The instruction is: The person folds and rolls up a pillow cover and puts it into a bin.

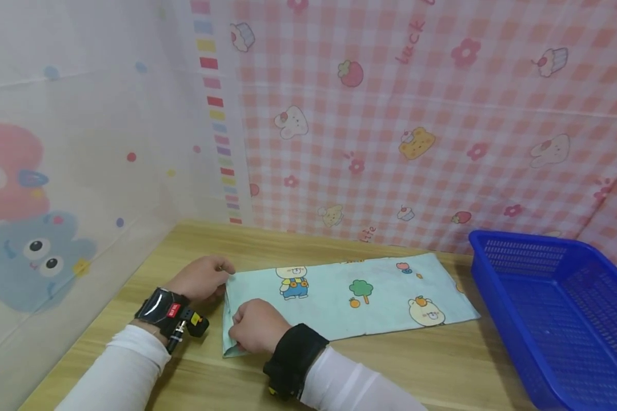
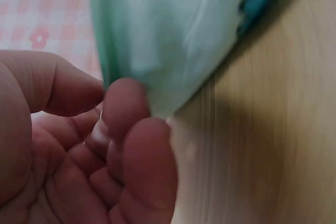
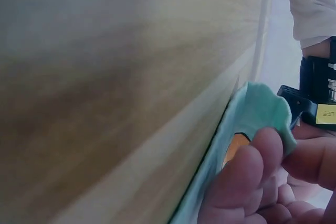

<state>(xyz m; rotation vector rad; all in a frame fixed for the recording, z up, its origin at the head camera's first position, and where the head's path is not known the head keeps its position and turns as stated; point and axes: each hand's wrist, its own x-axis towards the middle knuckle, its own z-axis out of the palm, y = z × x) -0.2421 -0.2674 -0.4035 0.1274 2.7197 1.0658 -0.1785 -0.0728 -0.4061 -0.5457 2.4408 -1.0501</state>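
While both forearms reach in from the near edge, in white sleeves [image 1: 118, 371] and black wrist straps [image 1: 303, 354], the person's two hands work at the left end of a pale green cloth. The right hand [image 1: 259, 325], the nearer one, has its fingers curled, and the right wrist view shows thumb and fingertips pinching the cloth's edge, which stands up in a small wavy lip. The left hand [image 1: 200, 278] is at the far left corner, its thumb and forefinger nipping the fabric there, with the other fingers bent beneath.

The cloth [image 1: 329, 308] lies as a long strip across the wood-grained table [image 1: 205, 377], its layers showing at the left end. Printed on it are a bear in blue overalls [image 1: 294, 288], a green tree [image 1: 361, 288] and a bear's head with an orange on top [image 1: 425, 311]. Its right end comes just beside a blue perforated basket [image 1: 499, 319].

Beyond the table hangs a pink checked sheet [image 1: 380, 114] with strawberries, cupcakes and flowers; a white sheet [image 1: 97, 114] with cartoon figures covers the left side.
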